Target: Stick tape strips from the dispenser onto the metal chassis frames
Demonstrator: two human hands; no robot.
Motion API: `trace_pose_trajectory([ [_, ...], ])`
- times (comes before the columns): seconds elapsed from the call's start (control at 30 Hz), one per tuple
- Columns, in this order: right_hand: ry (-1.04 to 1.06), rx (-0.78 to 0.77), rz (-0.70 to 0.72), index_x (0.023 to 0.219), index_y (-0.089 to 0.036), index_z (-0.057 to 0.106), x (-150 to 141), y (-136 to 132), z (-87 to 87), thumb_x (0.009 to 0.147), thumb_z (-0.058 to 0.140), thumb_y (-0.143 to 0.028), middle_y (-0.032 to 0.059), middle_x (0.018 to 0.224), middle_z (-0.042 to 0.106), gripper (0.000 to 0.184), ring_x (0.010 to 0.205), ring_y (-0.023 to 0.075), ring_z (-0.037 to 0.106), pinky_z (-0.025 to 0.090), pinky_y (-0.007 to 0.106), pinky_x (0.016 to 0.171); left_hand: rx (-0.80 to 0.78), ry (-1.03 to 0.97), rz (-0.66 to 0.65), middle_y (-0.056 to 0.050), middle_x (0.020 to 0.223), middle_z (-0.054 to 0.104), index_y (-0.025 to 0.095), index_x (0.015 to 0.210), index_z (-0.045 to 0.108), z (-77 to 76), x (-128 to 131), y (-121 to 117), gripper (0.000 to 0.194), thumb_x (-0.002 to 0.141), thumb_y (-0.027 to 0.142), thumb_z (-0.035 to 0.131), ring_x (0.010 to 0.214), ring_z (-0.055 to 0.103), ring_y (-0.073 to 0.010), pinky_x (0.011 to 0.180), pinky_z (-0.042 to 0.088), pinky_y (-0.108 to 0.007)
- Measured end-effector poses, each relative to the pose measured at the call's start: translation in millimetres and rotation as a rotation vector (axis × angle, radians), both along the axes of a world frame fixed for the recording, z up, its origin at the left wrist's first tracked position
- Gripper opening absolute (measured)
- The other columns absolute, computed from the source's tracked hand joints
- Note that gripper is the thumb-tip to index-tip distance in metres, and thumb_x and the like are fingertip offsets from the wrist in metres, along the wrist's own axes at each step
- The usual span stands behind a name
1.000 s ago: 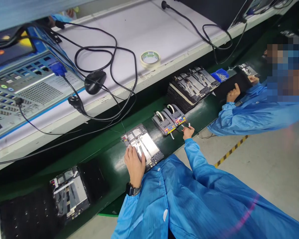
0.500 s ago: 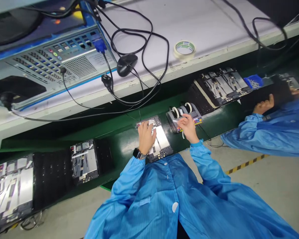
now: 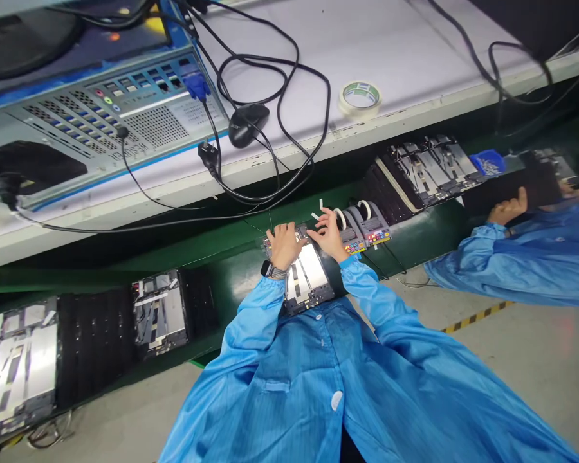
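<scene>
An opened tablet (image 3: 306,273) lies on the green bench before me, its silvery inner plates and dark edge parts exposed. My left hand (image 3: 284,247) rests on its upper left part, fingers stretched out, hiding that corner. At the tablet's upper right edge is my right hand (image 3: 330,239), with two short white tape strips (image 3: 321,204) at its fingertips; whether they are pinched or only stuck there is hard to see. Just right of that hand stand two grey tape dispensers (image 3: 372,225) with white rolls and lit buttons.
More opened tablets (image 3: 159,312) lie on black mats to the left, others (image 3: 434,167) at right. A white shelf (image 3: 395,109) above carries a computer case (image 3: 125,122), black mouse (image 3: 248,124), tape roll (image 3: 361,96) and hanging cables. A co-worker's hand (image 3: 509,209) is at far right.
My right hand has moved left from the dispensers to the tablet's top edge, carrying tape strips. My left hand has shifted slightly up and stays on the tablet.
</scene>
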State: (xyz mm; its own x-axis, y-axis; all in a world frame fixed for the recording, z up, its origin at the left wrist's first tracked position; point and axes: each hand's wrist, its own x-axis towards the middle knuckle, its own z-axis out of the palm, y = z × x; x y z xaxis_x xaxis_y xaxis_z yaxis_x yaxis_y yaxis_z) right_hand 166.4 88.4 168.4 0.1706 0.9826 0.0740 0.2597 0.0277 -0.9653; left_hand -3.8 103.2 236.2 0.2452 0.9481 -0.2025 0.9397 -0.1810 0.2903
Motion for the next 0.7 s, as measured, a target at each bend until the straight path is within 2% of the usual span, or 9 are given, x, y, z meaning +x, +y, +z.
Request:
trace_pose_trajectory([
  [0.13,-0.220,0.047,0.179,0.163,-0.031,0.019,6,11,9.7,0.081,0.077,-0.027,0.0112,0.132,0.048,0.100,0.109,0.0264,0.058,0.058,0.045,0.090,-0.127,0.003,-0.004,-0.015,0.143,0.064,0.025,0.141,0.058,-1.7,-10,20,0.057,0.093,0.056,0.064,0.134,0.053,-0.0363,0.118,0.028,-0.058],
  [0.23,-0.381,0.095,0.315,0.167,-0.031,0.013,13,14,25.7,0.086,0.074,-0.026,0.0135,0.136,0.047,0.102,0.120,0.0324,0.057,0.053,0.055,0.103,-0.211,-0.012,-0.021,-0.012,0.140,0.067,0.027,0.139,0.060,-1.2,-14,31,0.059,0.089,0.057,0.068,0.130,0.058,-0.0349,0.114,0.033,-0.053],
  [0.33,-0.511,0.137,0.410,0.168,-0.030,0.008,18,17,40.2,0.089,0.073,-0.028,0.0154,0.139,0.047,0.103,0.131,0.0379,0.052,0.049,0.059,0.109,-0.270,-0.030,-0.026,-0.010,0.138,0.070,0.029,0.138,0.061,0.1,-16,37,0.060,0.086,0.057,0.071,0.130,0.060,-0.0338,0.111,0.035,-0.049],
  [0.53,-0.684,0.174,0.498,0.169,-0.028,0.006,16,23,56.8,0.088,0.079,-0.027,0.0175,0.139,0.049,0.109,0.132,0.0414,0.051,0.047,0.062,0.110,-0.334,-0.079,-0.009,-0.009,0.133,0.073,0.028,0.135,0.064,2.9,-18,42,0.064,0.082,0.062,0.073,0.127,0.064,-0.0339,0.109,0.041,-0.046],
  [0.7,-0.660,0.194,0.538,0.167,-0.029,0.018,15,26,62.4,0.086,0.079,-0.024,0.0155,0.136,0.052,0.101,0.129,0.0400,0.052,0.045,0.061,0.112,-0.361,-0.090,-0.015,-0.009,0.134,0.072,0.027,0.136,0.063,3.0,-19,45,0.067,0.081,0.064,0.073,0.127,0.064,-0.0343,0.110,0.041,-0.045],
])
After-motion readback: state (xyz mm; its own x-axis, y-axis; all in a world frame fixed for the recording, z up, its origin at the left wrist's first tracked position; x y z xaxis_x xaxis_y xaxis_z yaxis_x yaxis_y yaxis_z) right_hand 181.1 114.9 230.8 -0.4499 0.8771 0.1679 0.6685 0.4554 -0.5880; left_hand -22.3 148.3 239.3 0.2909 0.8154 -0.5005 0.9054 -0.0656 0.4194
